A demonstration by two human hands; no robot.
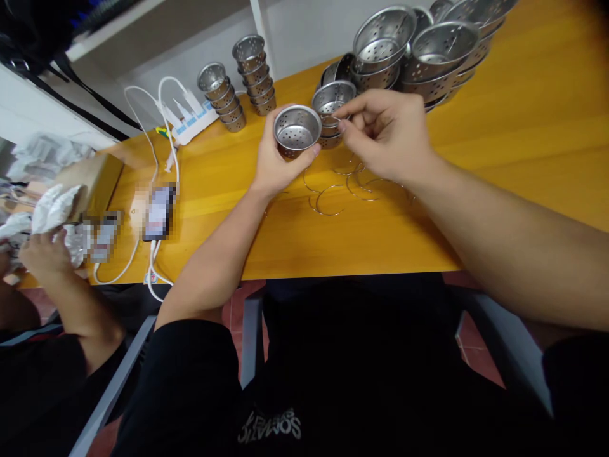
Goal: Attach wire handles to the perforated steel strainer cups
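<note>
A small perforated metal cup is held upright in my left hand, its open mouth facing up. To its right, my right hand pinches a thin wire between thumb and index finger, in front of a short stack of cups. Several curved thin wires lie on the yellow table below my hands.
Large perforated metal bowls are stacked at the back right. Two stacks of small cups stand at the back. A white power strip, cables and a phone lie left. Another person's hand is near white plastic bags.
</note>
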